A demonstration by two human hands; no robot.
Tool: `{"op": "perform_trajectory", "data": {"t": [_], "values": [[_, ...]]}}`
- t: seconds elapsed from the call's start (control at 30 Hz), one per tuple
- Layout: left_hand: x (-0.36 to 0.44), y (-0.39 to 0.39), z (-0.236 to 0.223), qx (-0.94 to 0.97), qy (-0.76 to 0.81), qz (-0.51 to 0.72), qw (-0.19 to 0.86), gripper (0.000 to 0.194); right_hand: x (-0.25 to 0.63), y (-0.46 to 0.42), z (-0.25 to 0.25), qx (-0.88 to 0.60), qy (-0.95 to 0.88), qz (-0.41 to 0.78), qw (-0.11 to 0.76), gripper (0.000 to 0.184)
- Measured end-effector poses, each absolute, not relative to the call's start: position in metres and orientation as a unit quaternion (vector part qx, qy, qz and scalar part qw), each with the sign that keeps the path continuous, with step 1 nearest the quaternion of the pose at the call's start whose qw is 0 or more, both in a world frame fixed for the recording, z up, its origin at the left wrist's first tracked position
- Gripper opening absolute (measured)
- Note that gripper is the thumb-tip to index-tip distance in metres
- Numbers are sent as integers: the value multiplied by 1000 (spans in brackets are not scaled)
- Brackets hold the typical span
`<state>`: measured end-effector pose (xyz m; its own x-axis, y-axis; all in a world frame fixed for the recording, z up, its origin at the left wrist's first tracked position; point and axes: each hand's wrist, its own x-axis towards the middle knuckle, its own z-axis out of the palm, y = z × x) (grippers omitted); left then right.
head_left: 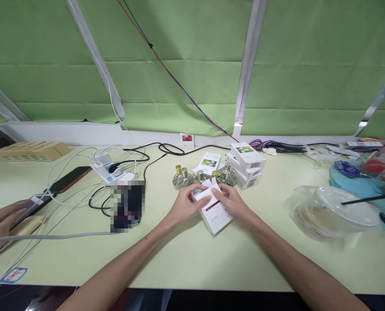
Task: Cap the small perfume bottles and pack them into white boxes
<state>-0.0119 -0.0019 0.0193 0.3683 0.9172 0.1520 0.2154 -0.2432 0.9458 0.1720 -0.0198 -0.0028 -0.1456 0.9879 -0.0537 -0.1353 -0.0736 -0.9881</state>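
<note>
A white carton with a dark red stripe is held between both hands, tilted above the table. My left hand grips its left side, thumb across the front. My right hand closes on the upper right side near a raised flap. Just beyond the hands stand several small glass bottles with gold and silver caps, partly hidden by the fingers. Behind them lies a white box with a green picture. To its right, similar white boxes are stacked.
On the left are a power strip with tangled cables, a phone, yellow blocks and another person's hand. On the right, a lidded plastic bowl in a bag stands by a blue item. A small card leans at the back.
</note>
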Motion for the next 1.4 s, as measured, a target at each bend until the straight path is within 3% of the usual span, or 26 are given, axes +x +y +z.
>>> {"op": "perform_trajectory", "data": {"t": [0.77, 1.4], "values": [[-15, -2, 19, 736, 406, 394, 372, 42, 169, -22, 5, -427, -527, 525, 515, 51], [-10, -5, 3, 738, 389, 497, 241, 85, 170, -21, -6, -379, -578, 425, 584, 33]]}}
